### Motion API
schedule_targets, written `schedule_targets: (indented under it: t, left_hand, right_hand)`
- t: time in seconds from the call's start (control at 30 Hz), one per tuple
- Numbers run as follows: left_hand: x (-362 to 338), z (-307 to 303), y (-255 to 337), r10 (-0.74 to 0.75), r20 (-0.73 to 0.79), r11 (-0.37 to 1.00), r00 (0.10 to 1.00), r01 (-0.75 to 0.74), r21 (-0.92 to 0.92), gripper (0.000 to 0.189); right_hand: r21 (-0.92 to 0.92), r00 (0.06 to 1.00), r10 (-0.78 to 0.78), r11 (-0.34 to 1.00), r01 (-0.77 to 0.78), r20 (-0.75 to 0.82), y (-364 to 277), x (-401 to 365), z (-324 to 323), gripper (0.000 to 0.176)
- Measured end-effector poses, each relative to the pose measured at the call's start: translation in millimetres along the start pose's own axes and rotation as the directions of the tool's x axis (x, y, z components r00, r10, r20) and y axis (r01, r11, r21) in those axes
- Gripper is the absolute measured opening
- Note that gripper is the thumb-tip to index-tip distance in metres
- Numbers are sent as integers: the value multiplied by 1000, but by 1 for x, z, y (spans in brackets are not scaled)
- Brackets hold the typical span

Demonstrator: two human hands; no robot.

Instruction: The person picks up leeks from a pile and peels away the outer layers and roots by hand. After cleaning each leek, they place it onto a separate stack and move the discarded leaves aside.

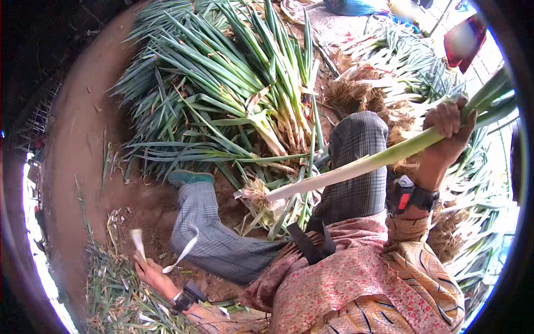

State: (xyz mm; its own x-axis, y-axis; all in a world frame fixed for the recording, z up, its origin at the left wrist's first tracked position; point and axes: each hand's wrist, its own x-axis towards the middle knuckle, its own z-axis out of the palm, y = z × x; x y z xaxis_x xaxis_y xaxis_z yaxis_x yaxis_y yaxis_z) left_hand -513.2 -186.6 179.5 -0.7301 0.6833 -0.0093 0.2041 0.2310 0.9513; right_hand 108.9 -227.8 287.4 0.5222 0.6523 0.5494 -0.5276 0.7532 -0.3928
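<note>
My right hand (pixel 448 131) is wrapped round the green upper part of a large leek (pixel 356 167). The leek slants down to the left across my lap, its root end over the plants between my legs. At the lower left, my left hand (pixel 153 274) is out over the ground, its fingers bent together. A pale peeled strip (pixel 183 253) and a whitish piece (pixel 137 242) show at its fingers, slightly blurred. Beyond my knees lies a big heap of green leeks (pixel 222 72).
Rows of leeks with roots (pixel 389 83) lie along the right side. Scraps of leaves (pixel 117 295) cover the ground at the lower left. Brown soil (pixel 83 139) extends along the left. A blue bundle (pixel 350 6) is at the top. My checked trouser legs (pixel 208 222) are bent beneath the leek.
</note>
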Motion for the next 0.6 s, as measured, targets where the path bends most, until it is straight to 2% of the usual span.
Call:
schedule_targets:
  t: [0.03, 0.07, 0.1, 0.13, 0.17, 0.23, 0.27, 0.33, 0.4, 0.43, 0.47, 0.5, 0.6]
  left_hand:
    - [-20, 12, 27, 90, 183, 993, 979, -102, 57, 43]
    - [-52, 37, 58, 159, 360, 974, 919, -205, 94, 48]
    - [-71, 63, 72, 277, 520, 938, 808, -344, 35, 57]
    - [-92, 86, 87, 380, 646, 880, 662, -474, -32, 60]
    - [-108, 111, 95, 579, 703, 670, 413, -733, -121, 57]
    - [-157, 153, 114, 603, 792, 564, 95, -753, -339, 60]
    - [-182, 167, 127, 605, 796, 497, -15, -774, -392, 62]
    - [-224, 195, 135, 639, 763, 509, -98, -689, -515, 62]
    - [-253, 213, 143, 633, 762, 572, -133, -583, -577, 46]
    - [-262, 218, 143, 607, 780, 618, -150, -528, -582, 39]
    - [-271, 222, 143, 661, 737, 569, -141, -546, -615, 24]
    - [-274, 223, 143, 658, 740, 579, -143, -532, -618, 23]
    - [-277, 224, 142, 637, 756, 621, -151, -480, -620, 18]
  right_hand:
    - [32, 999, -13, 999, 14, -30, -4, 0, -3, 25]
    - [64, 998, -19, 998, 23, -58, -5, 0, -4, 25]
    - [95, 1000, 6, 996, -3, -30, -4, 2, -4, 24]
    - [122, 1000, 25, 992, -24, -1, -2, 4, -3, 24]
    - [142, 999, 36, 989, -40, 30, -1, 5, -1, 24]
    - [123, 999, 26, 992, -29, 28, 5, 4, 11, 16]
    - [172, 997, 32, 984, -45, 77, 6, 5, 11, 17]
    - [231, 993, 45, 970, -70, 111, 8, 2, 17, 18]
    - [228, 994, 36, 972, -60, 106, 8, -1, 22, 19]
    - [219, 980, 27, 973, -71, 195, 7, -1, 18, 23]
    - [210, 959, 23, 974, -86, 284, 5, 2, 14, 27]
    - [201, 929, 20, 974, -101, 369, 2, 2, 10, 32]
    - [267, 912, -28, 960, -90, 408, -4, 0, 10, 26]
